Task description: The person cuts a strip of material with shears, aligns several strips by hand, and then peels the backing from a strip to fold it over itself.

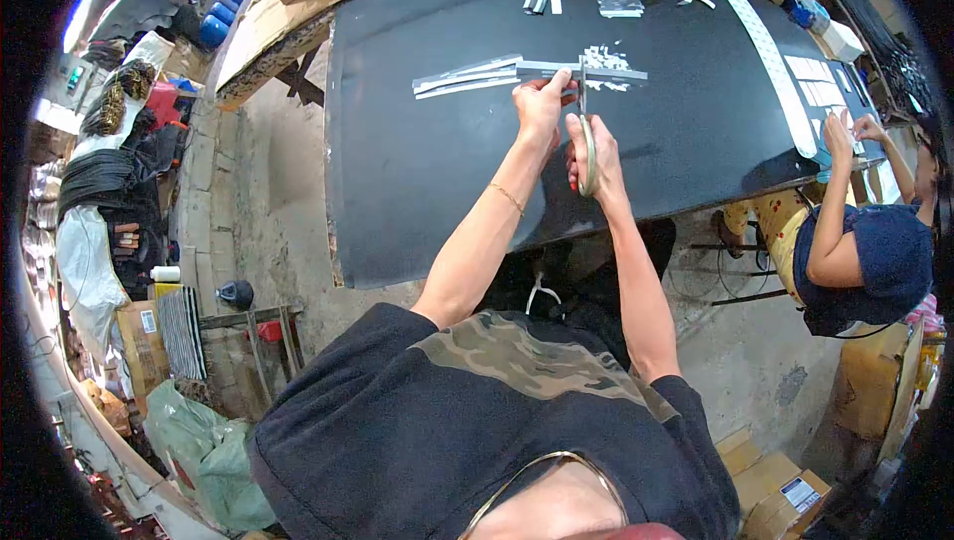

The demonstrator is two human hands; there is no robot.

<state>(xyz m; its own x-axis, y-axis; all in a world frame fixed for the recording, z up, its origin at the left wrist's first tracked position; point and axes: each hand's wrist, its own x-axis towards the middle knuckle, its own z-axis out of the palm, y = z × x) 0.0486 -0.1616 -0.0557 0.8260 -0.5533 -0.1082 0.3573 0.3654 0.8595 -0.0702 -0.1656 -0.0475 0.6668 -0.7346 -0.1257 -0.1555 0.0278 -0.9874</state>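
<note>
Strips (467, 76) are extending left to right across the middle of the dark table (427, 182), with their right part passing beneath or between the blades of the scissors (590, 167). We are pinching the strips between the thumb and fingers of the left hand (540, 111), close beside the blades, and are clasping the scissor handles in the right hand (608, 167); whether the blades are gaping or meeting, we cannot tell. Because the left fingertips are sitting so near the blades, any creeping of that grip could be exposing them to a nick. If the layers are slipping under a loose pinch, the edges could be coming out uneven or slanted. Small white pieces (604, 56) are lying loose around the strips' right end, where a sweeping wrist or sleeve could be scattering them.
</note>
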